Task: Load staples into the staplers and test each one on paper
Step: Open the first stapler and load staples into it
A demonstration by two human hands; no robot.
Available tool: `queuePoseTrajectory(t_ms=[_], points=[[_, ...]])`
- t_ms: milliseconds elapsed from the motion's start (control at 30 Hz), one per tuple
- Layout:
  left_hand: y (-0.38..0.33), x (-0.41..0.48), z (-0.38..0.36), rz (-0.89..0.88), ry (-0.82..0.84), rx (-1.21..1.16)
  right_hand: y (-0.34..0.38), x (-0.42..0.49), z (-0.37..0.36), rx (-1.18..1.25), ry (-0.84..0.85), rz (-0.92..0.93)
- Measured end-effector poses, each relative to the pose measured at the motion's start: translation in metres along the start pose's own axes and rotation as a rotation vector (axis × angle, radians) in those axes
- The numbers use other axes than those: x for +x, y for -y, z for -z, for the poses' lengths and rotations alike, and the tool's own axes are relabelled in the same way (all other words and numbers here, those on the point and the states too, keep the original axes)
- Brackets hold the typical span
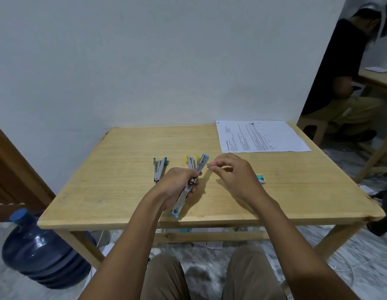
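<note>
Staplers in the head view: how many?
3. Blue stapler, opened out, gripped in the left hand; yellow stapler on the table just behind it; teal stapler lying open further left. None seems hidden.

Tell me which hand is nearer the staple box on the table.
Right. The right hand, pinching staples, is just beside the staple box; the left hand is farther left, gripping the blue stapler.

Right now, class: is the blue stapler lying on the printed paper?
No, the left hand grips the blue stapler, well apart from the printed paper at the table's far right corner.
</note>
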State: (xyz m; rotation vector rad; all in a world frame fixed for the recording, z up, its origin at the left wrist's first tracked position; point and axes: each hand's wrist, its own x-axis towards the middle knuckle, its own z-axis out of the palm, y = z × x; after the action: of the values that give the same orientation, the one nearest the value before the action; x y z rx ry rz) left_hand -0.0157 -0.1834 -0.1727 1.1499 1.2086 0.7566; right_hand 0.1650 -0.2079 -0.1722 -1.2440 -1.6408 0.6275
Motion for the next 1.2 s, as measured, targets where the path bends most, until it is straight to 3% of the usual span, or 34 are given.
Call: queuePoseTrajectory(t_ms=[233,400,800,1200], points=[[0.002,-0.005,-0.004,0.028,-0.003,-0.021,0.004,0.002,-0.002,0.006,0.086,-0.111],[0.004,-0.011,-0.005,-0.018,0.037,-0.008,0.004,0.010,-0.003,-0.217,0.194,-0.052],[0.012,-0.016,-0.002,-0.038,0.188,-0.004,0.014,0.021,-0.002,-0.464,0.386,-0.044],[0.019,-0.007,0.000,-0.012,0.205,-0.134,-0.002,0.002,-0.011,-0.441,0.101,-0.074]])
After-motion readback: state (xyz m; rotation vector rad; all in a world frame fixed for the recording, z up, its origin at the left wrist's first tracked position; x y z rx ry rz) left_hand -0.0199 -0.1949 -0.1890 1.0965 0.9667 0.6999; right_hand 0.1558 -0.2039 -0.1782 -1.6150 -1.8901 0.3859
